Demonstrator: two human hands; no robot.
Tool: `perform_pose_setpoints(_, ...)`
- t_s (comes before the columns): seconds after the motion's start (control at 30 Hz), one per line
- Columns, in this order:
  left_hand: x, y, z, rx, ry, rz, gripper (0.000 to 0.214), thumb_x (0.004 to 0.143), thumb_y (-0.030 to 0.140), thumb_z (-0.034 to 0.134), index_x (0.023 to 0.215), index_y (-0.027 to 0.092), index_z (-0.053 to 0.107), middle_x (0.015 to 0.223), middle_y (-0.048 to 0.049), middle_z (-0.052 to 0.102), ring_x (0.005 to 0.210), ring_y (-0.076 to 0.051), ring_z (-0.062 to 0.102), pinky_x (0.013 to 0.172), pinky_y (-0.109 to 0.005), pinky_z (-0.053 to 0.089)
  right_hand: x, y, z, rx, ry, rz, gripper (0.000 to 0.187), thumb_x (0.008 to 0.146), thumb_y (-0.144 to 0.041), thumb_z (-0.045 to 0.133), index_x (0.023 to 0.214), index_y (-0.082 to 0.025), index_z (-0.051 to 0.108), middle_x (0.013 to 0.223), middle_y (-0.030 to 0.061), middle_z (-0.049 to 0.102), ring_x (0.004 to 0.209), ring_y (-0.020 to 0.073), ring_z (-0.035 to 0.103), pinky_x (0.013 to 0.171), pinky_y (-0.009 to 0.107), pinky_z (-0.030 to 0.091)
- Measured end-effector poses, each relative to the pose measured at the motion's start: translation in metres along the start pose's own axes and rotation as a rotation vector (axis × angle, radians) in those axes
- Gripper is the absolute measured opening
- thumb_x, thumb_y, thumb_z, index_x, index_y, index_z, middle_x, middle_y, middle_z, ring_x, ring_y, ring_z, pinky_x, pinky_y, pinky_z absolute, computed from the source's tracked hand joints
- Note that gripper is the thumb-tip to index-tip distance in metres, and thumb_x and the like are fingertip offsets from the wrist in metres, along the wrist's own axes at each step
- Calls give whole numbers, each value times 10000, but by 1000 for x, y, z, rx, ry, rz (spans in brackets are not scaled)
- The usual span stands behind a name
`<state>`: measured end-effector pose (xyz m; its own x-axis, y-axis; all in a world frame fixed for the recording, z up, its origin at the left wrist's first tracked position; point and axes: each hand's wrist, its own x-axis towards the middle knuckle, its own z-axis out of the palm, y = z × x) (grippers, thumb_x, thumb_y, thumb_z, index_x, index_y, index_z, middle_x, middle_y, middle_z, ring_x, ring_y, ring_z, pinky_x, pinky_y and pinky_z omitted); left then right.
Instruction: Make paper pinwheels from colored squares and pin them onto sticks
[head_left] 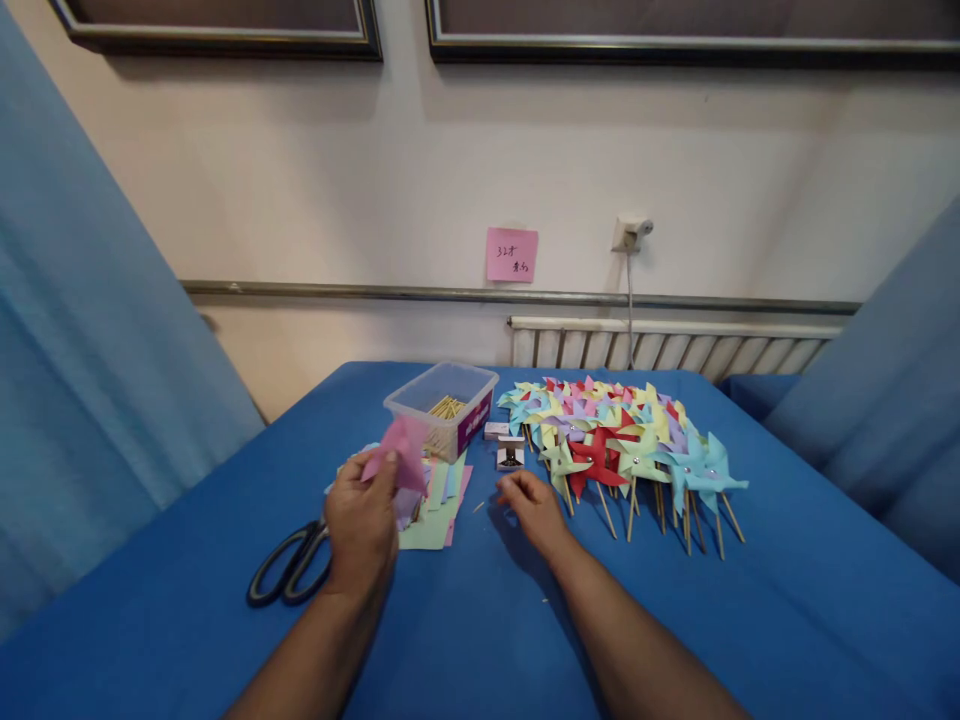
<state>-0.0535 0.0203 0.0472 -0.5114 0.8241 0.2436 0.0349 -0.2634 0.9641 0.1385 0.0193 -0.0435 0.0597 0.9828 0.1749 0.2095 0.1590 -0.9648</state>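
My left hand [365, 512] is closed on a pink paper pinwheel [405, 452], thumb on its near side, holding it above the paper sheets. The pinwheel's blades look folded in, partly behind my fingers. My right hand [534, 508] hovers over the table with thumb and fingertips pinched together; whatever is between them is too small to make out. Just beyond it stands a small open box [511, 458] with dark contents, probably pins. Another small box [496, 431] sits behind that one. Coloured paper sheets [424, 534] lie in a loose stack beneath my left hand.
Black-handled scissors [281, 578] lie left of my left hand, blades hidden. A clear plastic tub [475, 420] holds wooden sticks [447, 407]. Many finished pinwheels [639, 455] on sticks are heaped at the right. A blue cloth [480, 650] covers the table, with the wall behind.
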Motion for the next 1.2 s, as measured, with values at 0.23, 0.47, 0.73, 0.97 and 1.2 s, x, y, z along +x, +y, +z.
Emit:
perform_pose_setpoints(0.23, -24, -27, 55, -232, -469, -452, 400, 586, 354, 763, 863, 107, 613, 725, -50, 664, 626, -173, 617, 609, -292, 486, -2, -14, -8, 639, 60, 121, 448, 769, -559, 561, 936, -152, 645, 862, 79, 671, 713, 169, 606, 615, 267, 446)
perform_pose_setpoints(0.47, -18, -64, 55, -70, -529, -443, 379, 597, 452, 740, 765, 134, 620, 624, -9, 639, 549, -147, 569, 543, -253, 418, 9, -1, -3, 469, 170, 218, 330, 608, -429, 730, 582, -148, 561, 493, -55, 487, 463, 74, 377, 478, 211, 302)
perform_pose_setpoints(0.73, -18, -65, 51, 13, -484, -386, 373, 567, 480, 746, 673, 138, 640, 561, 4, 623, 489, -130, 529, 502, -240, 362, 8, 6, -2, 459, 193, 227, 339, 663, -419, 695, 572, -165, 489, 488, -69, 436, 465, 68, 339, 469, 205, 272)
perform_pose_setpoints(0.97, -23, -62, 48, -67, -555, -387, 373, 628, 451, 722, 817, 133, 677, 677, -26, 672, 576, -150, 574, 555, -247, 409, 4, 8, 1, 418, 146, 215, 339, 683, -469, 657, 692, -131, 639, 538, -29, 552, 487, 95, 424, 487, 211, 330)
perform_pose_setpoints(1.2, -22, -67, 49, -93, -528, -413, 360, 604, 404, 753, 797, 116, 656, 682, -45, 675, 574, -154, 582, 551, -253, 420, 3, 8, 3, 412, 128, 209, 313, 653, -425, 689, 739, -128, 641, 590, -18, 587, 509, 101, 453, 509, 219, 366)
